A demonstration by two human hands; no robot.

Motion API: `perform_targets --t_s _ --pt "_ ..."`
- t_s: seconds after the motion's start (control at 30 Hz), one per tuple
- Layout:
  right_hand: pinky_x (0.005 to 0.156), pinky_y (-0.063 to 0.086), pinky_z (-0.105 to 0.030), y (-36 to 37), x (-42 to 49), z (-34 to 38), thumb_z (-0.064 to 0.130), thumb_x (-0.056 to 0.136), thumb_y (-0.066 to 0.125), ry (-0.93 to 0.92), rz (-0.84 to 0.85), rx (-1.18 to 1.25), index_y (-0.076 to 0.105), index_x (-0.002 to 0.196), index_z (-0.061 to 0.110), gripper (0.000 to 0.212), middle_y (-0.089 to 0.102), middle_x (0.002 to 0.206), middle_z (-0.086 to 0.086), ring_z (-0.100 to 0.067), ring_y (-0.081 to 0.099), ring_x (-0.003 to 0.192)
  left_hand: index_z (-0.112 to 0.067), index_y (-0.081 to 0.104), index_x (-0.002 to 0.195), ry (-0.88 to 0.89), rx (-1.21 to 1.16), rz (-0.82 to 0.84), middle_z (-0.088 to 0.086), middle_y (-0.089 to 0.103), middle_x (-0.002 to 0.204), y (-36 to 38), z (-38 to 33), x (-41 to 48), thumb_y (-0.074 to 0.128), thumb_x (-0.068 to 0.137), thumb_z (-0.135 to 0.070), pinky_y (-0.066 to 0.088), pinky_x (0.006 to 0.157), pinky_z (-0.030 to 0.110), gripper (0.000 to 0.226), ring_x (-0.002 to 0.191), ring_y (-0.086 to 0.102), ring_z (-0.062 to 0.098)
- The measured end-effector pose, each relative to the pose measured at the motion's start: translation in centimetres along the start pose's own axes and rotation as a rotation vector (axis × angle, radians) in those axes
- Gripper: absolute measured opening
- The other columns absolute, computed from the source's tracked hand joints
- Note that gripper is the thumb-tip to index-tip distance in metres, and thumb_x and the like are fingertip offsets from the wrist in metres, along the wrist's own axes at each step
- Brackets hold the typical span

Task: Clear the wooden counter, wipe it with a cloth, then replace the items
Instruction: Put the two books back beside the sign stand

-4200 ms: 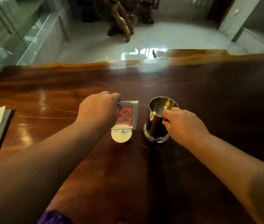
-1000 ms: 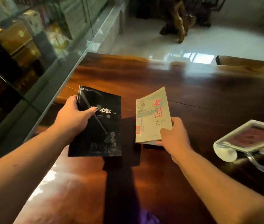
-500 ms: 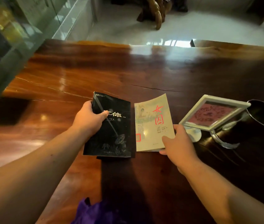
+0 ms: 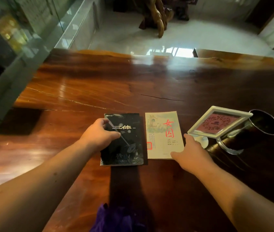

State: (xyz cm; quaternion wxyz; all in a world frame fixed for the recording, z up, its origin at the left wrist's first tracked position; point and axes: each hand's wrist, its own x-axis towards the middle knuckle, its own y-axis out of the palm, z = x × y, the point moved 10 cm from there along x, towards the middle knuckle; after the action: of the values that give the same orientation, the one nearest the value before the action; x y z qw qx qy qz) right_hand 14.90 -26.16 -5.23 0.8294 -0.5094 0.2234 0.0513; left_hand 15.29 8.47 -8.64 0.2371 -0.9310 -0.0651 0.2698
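Observation:
Two books lie flat side by side on the wooden counter [image 4: 99,84]. The black book [image 4: 127,144] is on the left, and my left hand [image 4: 99,136] grips its left edge with the thumb on the cover. The pale book with red characters [image 4: 163,134] is on the right; my right hand [image 4: 193,154] holds its lower right corner, thumb on top. Just right of it stands a white-framed pink sign on a round foot [image 4: 220,123], with a shiny metal cup [image 4: 263,128] beside it. A purple cloth [image 4: 116,218] shows at the bottom edge near my body.
A glass display case [image 4: 15,34] runs along the counter's left side. Beyond the far edge lie a pale glossy floor and a carved wooden root piece [image 4: 156,17]. A long crack [image 4: 158,97] crosses the counter top.
Both books have come down from the air at the left to lie flat on the counter beside the sign. The view has swung right. Earlier, my hands were on the sign and cup.

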Motion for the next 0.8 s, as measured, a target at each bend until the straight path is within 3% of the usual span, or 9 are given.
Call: perform_targets --t_s 0.1,0.2,0.3,0.43,0.63,0.8 --pt "0.081 0.056 -0.039 -2.2 -2.5 4.9 0.045 0.087 0.075 -0.197 -0.065 -0.161 0.041 0.149 0.030 0.072 0.057 0.140 -0.002 -0.023 0.059 0.117 -0.027 0.051 0.142 0.152 0.205 -0.007 -0.001 0.063 0.130 -1.4 -3.5 -2.3 0.083 0.082 -0.043 0.052 0.073 0.031 0.070 0.098 0.061 0.012" --pt "0.099 0.050 -0.046 -4.2 -5.8 11.1 0.057 0.087 0.071 -0.490 -0.165 -0.264 0.043 0.150 0.033 0.073 0.053 0.146 0.004 -0.022 0.048 0.131 -0.032 0.055 0.140 0.367 0.516 -0.100 -0.003 0.062 0.131 -2.3 -7.8 -5.7 0.079 0.083 -0.053 0.051 0.083 0.034 0.065 0.106 0.056 0.015" --pt "0.104 0.045 -0.051 -5.7 -9.4 15.3 0.060 0.082 0.073 -0.684 -0.248 -0.305 0.049 0.146 0.025 0.077 0.056 0.141 -0.001 -0.027 0.047 0.129 -0.031 0.057 0.137 0.501 0.625 -0.131 -0.002 0.059 0.139 -2.7 -10.3 -9.9 0.076 0.084 -0.055 0.053 0.100 0.046 0.062 0.121 0.055 0.020" --pt "0.097 0.045 -0.051 -5.7 -13.1 16.3 0.058 0.079 0.075 -0.806 -0.354 -0.307 0.051 0.144 0.022 0.078 0.057 0.136 -0.006 -0.032 0.048 0.124 -0.026 0.061 0.132 0.581 0.713 -0.125 0.005 0.061 0.135 -1.9 -9.5 -14.6 0.074 0.082 -0.056 0.052 0.097 0.049 0.059 0.122 0.056 0.030" --pt "0.101 0.043 -0.050 -2.0 -18.7 11.3 0.057 0.079 0.075 -0.872 -0.317 -0.266 0.051 0.143 0.020 0.078 0.057 0.136 -0.007 -0.032 0.049 0.124 -0.027 0.070 0.116 0.458 0.762 -0.031 0.004 0.072 0.119 2.5 -2.3 -20.0 0.071 0.081 -0.057 0.053 0.091 0.042 0.046 0.110 0.065 0.027" --pt "0.099 0.044 -0.046 1.0 -21.8 6.8 0.061 0.083 0.070 -0.895 -0.242 -0.324 0.046 0.145 0.024 0.076 0.055 0.136 -0.002 -0.026 0.048 0.124 -0.024 0.063 0.077 0.217 0.949 0.076 -0.004 0.067 0.078 6.4 5.4 -22.2 0.068 0.071 -0.069 0.054 0.066 0.036 0.046 0.074 0.064 0.022"
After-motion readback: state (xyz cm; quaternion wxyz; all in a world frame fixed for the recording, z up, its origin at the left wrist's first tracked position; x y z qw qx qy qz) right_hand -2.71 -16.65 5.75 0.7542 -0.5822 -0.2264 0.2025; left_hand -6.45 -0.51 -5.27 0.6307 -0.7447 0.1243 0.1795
